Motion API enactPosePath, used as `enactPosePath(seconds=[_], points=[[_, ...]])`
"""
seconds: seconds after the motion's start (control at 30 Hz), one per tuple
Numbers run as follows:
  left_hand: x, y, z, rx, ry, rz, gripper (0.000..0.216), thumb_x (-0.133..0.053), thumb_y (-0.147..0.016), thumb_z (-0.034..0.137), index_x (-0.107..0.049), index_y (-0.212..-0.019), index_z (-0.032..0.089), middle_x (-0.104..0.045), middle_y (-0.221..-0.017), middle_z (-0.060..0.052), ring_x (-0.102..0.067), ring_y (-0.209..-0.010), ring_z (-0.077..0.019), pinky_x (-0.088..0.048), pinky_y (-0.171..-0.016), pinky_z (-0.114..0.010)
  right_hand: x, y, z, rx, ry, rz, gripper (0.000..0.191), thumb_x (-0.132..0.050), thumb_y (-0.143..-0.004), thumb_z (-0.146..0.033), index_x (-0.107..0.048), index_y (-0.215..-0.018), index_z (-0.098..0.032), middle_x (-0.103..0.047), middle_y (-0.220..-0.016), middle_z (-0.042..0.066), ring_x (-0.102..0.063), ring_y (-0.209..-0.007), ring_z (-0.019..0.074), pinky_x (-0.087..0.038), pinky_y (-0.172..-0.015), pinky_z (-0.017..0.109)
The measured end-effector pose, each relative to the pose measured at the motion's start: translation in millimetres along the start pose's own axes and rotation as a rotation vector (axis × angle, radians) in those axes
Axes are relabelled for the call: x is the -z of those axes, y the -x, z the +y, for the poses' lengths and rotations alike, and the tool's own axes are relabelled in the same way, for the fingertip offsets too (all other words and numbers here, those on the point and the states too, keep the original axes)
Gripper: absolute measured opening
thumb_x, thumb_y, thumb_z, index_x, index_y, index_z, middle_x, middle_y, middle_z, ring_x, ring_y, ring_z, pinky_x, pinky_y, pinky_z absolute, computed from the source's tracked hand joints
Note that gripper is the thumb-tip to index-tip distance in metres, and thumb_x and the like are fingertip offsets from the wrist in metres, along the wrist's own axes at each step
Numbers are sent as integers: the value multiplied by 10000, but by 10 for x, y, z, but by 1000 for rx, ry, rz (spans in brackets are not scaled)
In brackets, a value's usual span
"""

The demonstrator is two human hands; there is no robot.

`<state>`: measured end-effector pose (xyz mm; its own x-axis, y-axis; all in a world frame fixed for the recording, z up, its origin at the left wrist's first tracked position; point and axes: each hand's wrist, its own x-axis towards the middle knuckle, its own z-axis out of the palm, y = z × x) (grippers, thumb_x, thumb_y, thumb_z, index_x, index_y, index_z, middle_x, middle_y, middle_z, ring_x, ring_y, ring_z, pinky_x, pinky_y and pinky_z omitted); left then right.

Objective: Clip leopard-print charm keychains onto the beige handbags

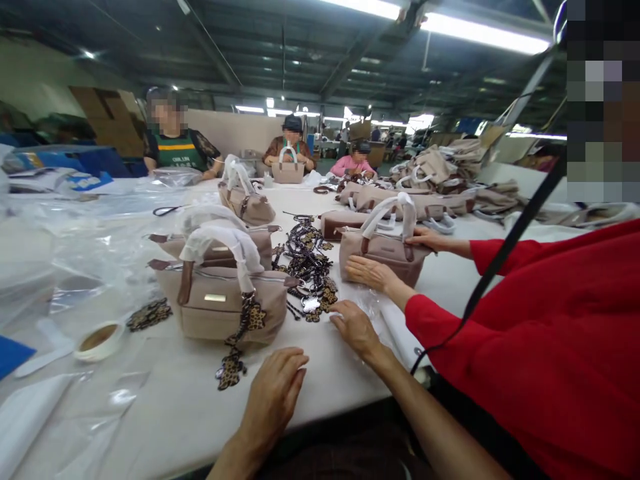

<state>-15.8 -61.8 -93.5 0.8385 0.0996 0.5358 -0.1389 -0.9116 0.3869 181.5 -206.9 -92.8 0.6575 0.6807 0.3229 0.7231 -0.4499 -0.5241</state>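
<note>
My left hand (275, 393) hovers over the near table edge, fingers loosely extended and nothing visible in them. Just in front stands a beige handbag (227, 303) with white-wrapped handles and a leopard-print charm (231, 370) hanging down onto the table. My right hand (357, 330) is curled, thumb and index finger close together by the pile of cords and leopard-print charms (307, 260). A small pale bit shows at those fingertips, too small to name. Beyond it, a co-worker's hands (373, 273) in red sleeves steady another beige handbag (385, 250).
A tape roll (100, 340) and a stack of leopard-print charms (150, 315) lie at left beside clear plastic bags (85, 247). More handbags (245, 200) stand farther back. Bags are heaped (440, 167) at back right. Several people sit across the table. A red-sleeved arm (450, 327) crowds the right.
</note>
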Motion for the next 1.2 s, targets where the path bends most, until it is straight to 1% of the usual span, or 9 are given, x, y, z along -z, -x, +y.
enactPosePath(seconds=[0.17,0.33,0.47,0.63,0.8,0.87,0.93,1.0,1.2], points=[[-385,-369,167,233,66,-292,206,-551,-867,191,-575,-1069,220,-656,-1046,-47,-632,-972,-199,-498,-827,-297,127,230,201,-53,-20,96,193,-515,-868,-151,-674,-976,-173,-685,-999,98,-614,-971,231,-474,-891,380],[-744,-757,223,276,48,-381,388,-562,-862,239,-472,-1238,219,-626,-1157,-50,-596,-1062,-181,-452,-904,-270,38,370,305,-34,-30,93,169,-556,-824,-136,-677,-934,-181,-678,-916,92,-609,-919,255,-483,-841,400],[-910,-945,161,284,-67,-455,244,-508,-895,247,-511,-1138,225,-616,-1118,-50,-608,-1020,-199,-466,-809,-288,-17,368,333,-26,-46,91,153,-554,-819,-131,-667,-890,-206,-664,-890,68,-609,-881,235,-486,-811,367],[-960,-1032,53,291,-86,-481,111,-474,-913,225,-553,-991,222,-621,-1052,-41,-617,-969,-196,-447,-801,-292,7,368,334,-38,-58,81,147,-529,-835,-143,-657,-853,-212,-664,-858,58,-619,-859,223,-488,-786,341],[-952,-1037,14,279,-73,-493,192,-529,-894,242,-521,-1084,221,-601,-1126,-50,-599,-1026,-191,-441,-834,-282,21,360,291,-43,-63,76,160,-517,-833,-137,-664,-848,-199,-661,-853,60,-621,-860,224,-487,-787,337],[-957,-1054,-6,274,-70,-507,177,-537,-889,240,-534,-1065,222,-609,-1116,-47,-606,-1019,-192,-443,-832,-281,25,342,269,-25,-60,66,208,-529,-828,-131,-672,-962,-202,-666,-901,66,-618,-865,222,-492,-798,341],[-966,-1077,-32,275,-73,-520,163,-516,-892,222,-549,-1051,211,-625,-1094,-52,-619,-1000,-197,-449,-820,-283,31,315,247,7,-34,25,343,-569,-811,-137,-643,-1136,-220,-663,-954,70,-613,-885,228,-495,-815,352],[-974,-1096,-55,282,-83,-529,185,-484,-892,195,-555,-1063,183,-636,-1096,-78,-626,-999,-214,-457,-809,-294,33,285,228,24,10,-23,447,-619,-783,-144,-616,-1218,-246,-660,-983,73,-608,-929,245,-494,-842,370],[-932,-1091,-36,269,-119,-559,254,-338,-919,132,-547,-1064,134,-640,-1083,-140,-620,-1007,-234,-458,-839,-330,-15,252,212,10,-1,-24,362,-637,-762,-120,-682,-1089,-269,-661,-984,54,-617,-956,238,-503,-843,341]])
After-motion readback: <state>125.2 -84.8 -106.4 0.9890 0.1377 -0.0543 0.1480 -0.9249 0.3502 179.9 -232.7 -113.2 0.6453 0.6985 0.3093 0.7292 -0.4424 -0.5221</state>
